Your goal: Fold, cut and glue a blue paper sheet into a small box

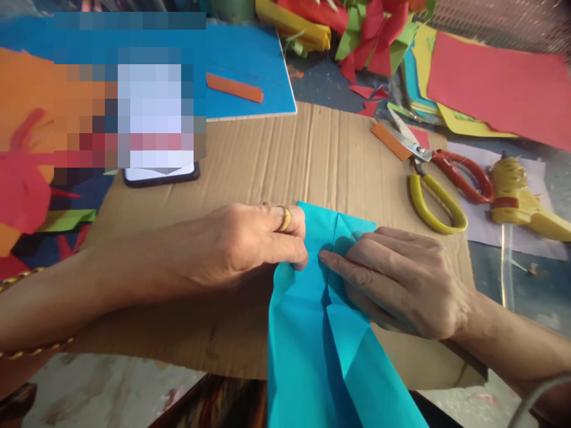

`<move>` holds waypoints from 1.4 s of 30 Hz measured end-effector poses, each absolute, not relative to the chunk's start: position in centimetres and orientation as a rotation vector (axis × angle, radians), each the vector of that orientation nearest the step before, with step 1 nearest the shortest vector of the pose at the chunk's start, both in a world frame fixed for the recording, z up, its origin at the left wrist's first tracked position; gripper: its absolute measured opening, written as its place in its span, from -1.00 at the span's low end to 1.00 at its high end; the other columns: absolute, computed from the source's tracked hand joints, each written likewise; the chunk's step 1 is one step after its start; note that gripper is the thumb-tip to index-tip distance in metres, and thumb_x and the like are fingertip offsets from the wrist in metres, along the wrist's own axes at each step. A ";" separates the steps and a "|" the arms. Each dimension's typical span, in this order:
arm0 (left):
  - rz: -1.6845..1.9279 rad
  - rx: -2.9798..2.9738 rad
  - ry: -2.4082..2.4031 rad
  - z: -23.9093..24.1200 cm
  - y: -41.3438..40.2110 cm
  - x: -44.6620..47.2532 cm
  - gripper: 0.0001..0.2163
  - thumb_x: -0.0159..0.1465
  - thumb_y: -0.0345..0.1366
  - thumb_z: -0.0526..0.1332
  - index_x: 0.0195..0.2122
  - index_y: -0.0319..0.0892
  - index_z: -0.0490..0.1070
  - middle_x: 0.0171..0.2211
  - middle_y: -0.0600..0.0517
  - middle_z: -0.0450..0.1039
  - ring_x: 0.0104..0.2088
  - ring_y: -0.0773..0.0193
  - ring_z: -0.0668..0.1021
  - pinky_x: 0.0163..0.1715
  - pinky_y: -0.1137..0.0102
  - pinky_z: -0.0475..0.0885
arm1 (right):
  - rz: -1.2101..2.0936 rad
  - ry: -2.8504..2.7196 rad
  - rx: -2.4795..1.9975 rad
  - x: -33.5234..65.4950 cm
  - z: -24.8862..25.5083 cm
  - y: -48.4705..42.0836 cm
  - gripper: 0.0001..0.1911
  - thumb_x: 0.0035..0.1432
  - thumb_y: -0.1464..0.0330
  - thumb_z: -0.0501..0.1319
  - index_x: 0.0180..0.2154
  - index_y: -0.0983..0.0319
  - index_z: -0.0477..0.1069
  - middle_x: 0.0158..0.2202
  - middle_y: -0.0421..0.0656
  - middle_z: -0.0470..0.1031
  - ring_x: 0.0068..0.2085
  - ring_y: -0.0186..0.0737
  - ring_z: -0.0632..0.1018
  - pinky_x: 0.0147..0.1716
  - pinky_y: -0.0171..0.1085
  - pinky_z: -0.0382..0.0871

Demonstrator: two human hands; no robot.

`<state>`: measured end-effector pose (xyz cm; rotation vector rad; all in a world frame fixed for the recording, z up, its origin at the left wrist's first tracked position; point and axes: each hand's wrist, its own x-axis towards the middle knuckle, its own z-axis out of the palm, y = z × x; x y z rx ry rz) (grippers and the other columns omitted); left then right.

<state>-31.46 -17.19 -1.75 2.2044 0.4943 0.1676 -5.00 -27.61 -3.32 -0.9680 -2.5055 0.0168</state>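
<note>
A folded sheet of turquoise paper [298, 333] lies before me, its far end flat on the cardboard and its near end hanging toward my lap. A crease runs lengthwise down its middle, and the near part stands open in two flaps. My left hand [250, 241], with a gold ring, is closed on the far left edge, thumb on top. From the other side my right hand [397, 276] grips the right edge with curled fingers, its index fingertip pressed beside the middle crease. The fingers under the paper are hidden.
Under the paper is a corrugated cardboard sheet [241, 160]. At the right lie scissors [423, 154] and a yellow glue gun [508, 190] with a glue stick. Coloured sheets [495, 83] are stacked behind them. A phone [160, 178], partly blurred out, lies at the left.
</note>
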 end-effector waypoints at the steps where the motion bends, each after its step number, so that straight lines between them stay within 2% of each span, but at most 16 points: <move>1: 0.149 2.210 0.493 -1.6 -17.2 -31.5 -0.87 0.43 -0.29 0.19 -0.17 0.05 0.53 -0.20 0.15 0.54 -0.25 0.33 0.54 -0.29 0.49 0.42 | 0.005 -2.511 -0.957 -5.0 -3.4 -27.6 -0.78 0.49 0.46 0.09 -0.15 0.25 0.51 -0.42 -0.18 0.41 -0.40 -0.24 0.36 -0.41 -0.13 0.26; 7: 0.162 2.264 0.510 -0.8 -17.7 -32.0 -0.91 0.43 -0.26 0.20 -0.19 0.02 0.50 -0.26 0.12 0.48 -0.27 0.30 0.52 -0.28 0.45 0.40 | 0.028 -2.490 -1.007 -5.1 -3.4 -27.8 -0.78 0.46 0.49 0.14 -0.26 0.20 0.47 -0.45 -0.21 0.39 -0.44 -0.27 0.35 -0.41 -0.15 0.26; 10: 0.143 2.287 0.492 -0.8 -18.1 -31.7 -0.85 0.46 -0.25 0.18 -0.27 -0.05 0.47 -0.34 0.12 0.42 -0.31 0.31 0.47 -0.27 0.44 0.38 | -0.027 -2.534 -0.926 -4.8 -3.3 -27.5 -0.86 0.44 0.51 0.15 -0.12 0.26 0.48 -0.46 -0.21 0.40 -0.44 -0.26 0.37 -0.44 -0.16 0.25; 13: 0.201 2.348 0.443 -1.0 -18.6 -31.1 -0.77 0.50 -0.25 0.13 -0.32 -0.09 0.45 -0.37 0.11 0.43 -0.32 0.31 0.47 -0.24 0.42 0.36 | -0.032 -2.632 -0.836 -4.2 -3.0 -27.2 -0.82 0.42 0.50 0.17 0.01 0.28 0.45 -0.45 -0.22 0.42 -0.44 -0.25 0.39 -0.47 -0.18 0.29; 17: 0.312 2.492 0.369 -1.1 -19.0 -30.2 -0.73 0.51 -0.40 0.06 -0.26 -0.05 0.51 -0.33 0.06 0.51 -0.30 0.28 0.51 -0.19 0.38 0.36 | -0.017 -2.693 -0.769 -3.9 -2.4 -26.9 -0.80 0.37 0.51 0.22 0.01 0.29 0.45 -0.41 -0.17 0.44 -0.43 -0.24 0.40 -0.48 -0.20 0.34; 21: 0.404 2.581 0.293 -0.9 -19.1 -30.0 -0.74 0.44 -0.48 0.13 -0.29 -0.03 0.53 -0.35 0.06 0.52 -0.34 0.27 0.52 -0.23 0.36 0.36 | -0.020 -2.666 -0.732 -4.0 -2.1 -26.7 -0.75 0.33 0.58 0.23 0.03 0.34 0.47 -0.44 -0.16 0.43 -0.46 -0.24 0.39 -0.52 -0.21 0.34; 24: 0.373 2.594 0.250 -0.7 -19.0 -30.2 -0.75 0.43 -0.49 0.14 -0.36 -0.09 0.50 -0.40 0.05 0.48 -0.39 0.26 0.48 -0.30 0.35 0.34 | 0.011 -2.687 -0.719 -4.1 -2.4 -26.8 -0.68 0.35 0.59 0.18 0.11 0.35 0.45 -0.44 -0.15 0.44 -0.46 -0.22 0.42 -0.53 -0.21 0.36; 26: 0.337 2.566 0.235 -0.6 -18.9 -30.4 -0.74 0.43 -0.52 0.11 -0.33 -0.11 0.50 -0.40 0.05 0.48 -0.40 0.27 0.48 -0.32 0.36 0.33 | 0.020 -2.652 -0.763 -4.2 -2.6 -26.9 -0.66 0.40 0.57 0.11 0.13 0.32 0.45 -0.45 -0.16 0.44 -0.48 -0.21 0.44 -0.55 -0.19 0.34; 30: 0.358 2.414 0.224 -0.1 -18.7 -30.5 -0.73 0.46 -0.52 0.07 -0.26 -0.11 0.50 -0.35 0.08 0.51 -0.37 0.32 0.50 -0.29 0.41 0.35 | 0.029 -2.584 -0.797 -4.3 -2.6 -27.0 -0.69 0.43 0.55 0.08 0.08 0.23 0.48 -0.44 -0.17 0.48 -0.48 -0.19 0.50 -0.56 -0.17 0.34; 34: 0.319 2.328 0.157 0.7 -18.5 -30.6 -0.77 0.45 -0.54 0.14 -0.32 -0.16 0.46 -0.05 0.08 0.52 -0.11 0.36 0.55 -0.07 0.52 0.38 | 0.010 -2.697 -0.687 -4.4 -1.9 -26.4 -0.82 0.38 0.56 0.17 -0.08 0.20 0.44 -0.42 -0.15 0.54 -0.45 -0.20 0.52 -0.51 -0.19 0.46; 39: 0.209 2.240 0.033 0.4 -18.5 -30.7 -0.74 0.49 -0.48 0.06 -0.13 -0.08 0.53 -0.20 0.11 0.53 -0.22 0.31 0.55 -0.15 0.47 0.42 | 0.028 -2.670 -0.677 -5.0 -1.6 -25.9 -0.76 0.39 0.55 0.15 -0.34 0.15 0.34 -0.53 -0.20 0.39 -0.53 -0.25 0.42 -0.59 -0.23 0.34; 42: 0.230 2.259 0.207 -0.3 -18.9 -30.6 -0.76 0.42 -0.41 0.18 -0.14 0.08 0.60 -0.22 0.12 0.59 -0.25 0.28 0.58 -0.20 0.47 0.45 | 0.018 -2.655 -0.711 -4.8 -2.3 -26.3 -0.83 0.36 0.52 0.20 -0.31 0.18 0.38 -0.50 -0.19 0.38 -0.49 -0.23 0.39 -0.57 -0.20 0.29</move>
